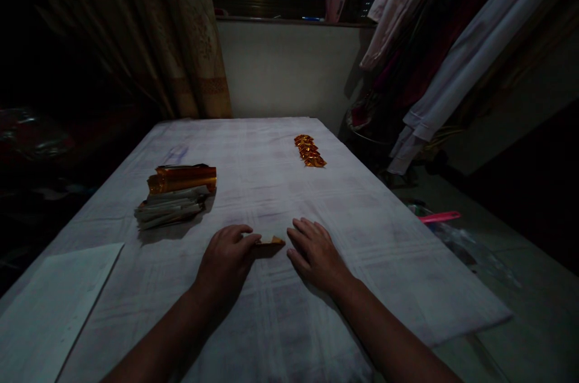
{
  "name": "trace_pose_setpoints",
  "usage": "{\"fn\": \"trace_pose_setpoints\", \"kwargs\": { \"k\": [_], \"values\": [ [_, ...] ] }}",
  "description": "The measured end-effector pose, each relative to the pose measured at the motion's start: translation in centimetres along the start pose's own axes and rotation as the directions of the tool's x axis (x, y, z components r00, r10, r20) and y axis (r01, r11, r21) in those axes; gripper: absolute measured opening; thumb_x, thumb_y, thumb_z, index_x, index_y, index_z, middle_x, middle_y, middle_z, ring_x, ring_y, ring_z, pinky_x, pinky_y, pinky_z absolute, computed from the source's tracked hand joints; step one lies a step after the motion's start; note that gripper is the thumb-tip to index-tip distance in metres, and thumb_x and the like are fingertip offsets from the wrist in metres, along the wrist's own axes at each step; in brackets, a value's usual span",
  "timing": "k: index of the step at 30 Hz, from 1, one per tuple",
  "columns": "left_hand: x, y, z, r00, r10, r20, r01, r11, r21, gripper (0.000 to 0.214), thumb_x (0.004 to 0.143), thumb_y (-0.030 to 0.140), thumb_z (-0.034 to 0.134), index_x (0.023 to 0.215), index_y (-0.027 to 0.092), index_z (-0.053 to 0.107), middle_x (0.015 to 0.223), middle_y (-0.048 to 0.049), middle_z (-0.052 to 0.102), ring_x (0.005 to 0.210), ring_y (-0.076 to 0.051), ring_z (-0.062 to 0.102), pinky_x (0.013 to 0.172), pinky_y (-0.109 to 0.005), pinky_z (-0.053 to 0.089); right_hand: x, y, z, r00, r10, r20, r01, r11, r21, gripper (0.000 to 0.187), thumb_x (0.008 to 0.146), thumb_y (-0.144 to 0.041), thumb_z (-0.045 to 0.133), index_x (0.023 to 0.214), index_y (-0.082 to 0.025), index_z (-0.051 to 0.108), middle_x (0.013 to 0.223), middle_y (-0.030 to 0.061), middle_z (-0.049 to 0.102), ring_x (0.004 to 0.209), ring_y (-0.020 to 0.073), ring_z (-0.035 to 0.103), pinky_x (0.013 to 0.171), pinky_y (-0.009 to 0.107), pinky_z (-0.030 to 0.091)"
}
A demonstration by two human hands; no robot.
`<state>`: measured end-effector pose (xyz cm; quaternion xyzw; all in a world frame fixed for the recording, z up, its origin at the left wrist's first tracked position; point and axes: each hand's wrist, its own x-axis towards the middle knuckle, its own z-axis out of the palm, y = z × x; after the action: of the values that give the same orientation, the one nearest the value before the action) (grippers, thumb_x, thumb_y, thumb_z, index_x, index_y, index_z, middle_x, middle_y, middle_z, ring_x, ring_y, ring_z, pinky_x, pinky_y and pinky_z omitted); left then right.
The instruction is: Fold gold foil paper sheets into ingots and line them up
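Near the front middle of the table, my left hand (228, 255) pinches one end of a small folded piece of gold paper (272, 242) between thumb and fingers. Just right of its free end lies my right hand (313, 250), fingers apart, holding nothing. Farther left is a stack of gold and grey paper sheets (181, 195), some with a shiny gold face. Toward the back right, several folded shiny gold pieces (309, 151) lie in an overlapping row.
A pale checked cloth (257, 160) covers the table. White paper (58, 304) lies at its left front. Clothes (434, 69) hang at right, a curtain (181, 33) at back left. A pink mug (335, 4) stands on the sill, and a pink-handled item (441, 216) is beyond the right edge.
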<state>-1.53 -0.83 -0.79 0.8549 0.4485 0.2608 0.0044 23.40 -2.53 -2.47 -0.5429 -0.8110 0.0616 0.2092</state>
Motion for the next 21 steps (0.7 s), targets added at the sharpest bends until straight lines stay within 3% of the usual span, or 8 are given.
{"fn": "trace_pose_setpoints", "kwargs": {
  "k": [8,11,15,21],
  "values": [
    [-0.2,0.8,-0.5,0.99,0.141,-0.012,-0.139,0.987,0.08,0.033,0.1,0.025,0.048,0.13,0.028,0.062,0.106,-0.0093,0.071,0.086,-0.022,0.069,0.067,-0.034,0.058,0.1,0.1,0.0,0.998,-0.057,-0.004,0.057,0.997,0.046,0.053,0.091,-0.018,0.047,0.144,-0.018,0.053,0.148,0.0134,0.055,0.139,0.0286,0.047,0.117,0.055,0.032],
    [-0.1,2.3,-0.3,0.987,0.163,-0.01,-0.162,0.983,0.09,0.03,0.099,0.03,0.053,0.127,0.028,0.064,0.115,-0.0122,0.07,0.095,-0.026,0.07,0.072,-0.039,0.06,0.2,-0.1,0.0,0.996,-0.09,0.012,0.089,0.994,0.06,0.053,0.091,-0.016,0.046,0.143,-0.018,0.054,0.148,0.0135,0.055,0.139,0.0284,0.046,0.117,0.054,0.031],
    [0.1,3.6,-0.1,0.979,0.2,0.036,-0.201,0.979,0.04,0.025,0.099,0.02,0.051,0.117,0.025,0.066,0.113,-0.0098,0.07,0.095,-0.023,0.068,0.075,-0.036,0.061,0.5,0.1,0.3,0.994,-0.108,0.03,0.104,0.989,0.103,0.059,0.087,-0.012,0.047,0.145,-0.021,0.052,0.146,0.0121,0.057,0.138,0.028,0.047,0.117,0.055,0.031],
    [0.7,2.8,-0.1,0.974,0.212,0.086,-0.21,0.977,-0.033,0.022,0.098,0.014,0.047,0.096,0.021,0.068,0.109,-0.0082,0.071,0.102,-0.024,0.067,0.089,-0.04,0.059,1.4,0.8,0.4,0.994,-0.106,-0.025,0.109,0.964,0.241,0.06,0.083,-0.007,0.052,0.139,-0.027,0.057,0.128,0.0078,0.068,0.117,0.0249,0.061,0.104,0.045,0.045]
  ]
}}
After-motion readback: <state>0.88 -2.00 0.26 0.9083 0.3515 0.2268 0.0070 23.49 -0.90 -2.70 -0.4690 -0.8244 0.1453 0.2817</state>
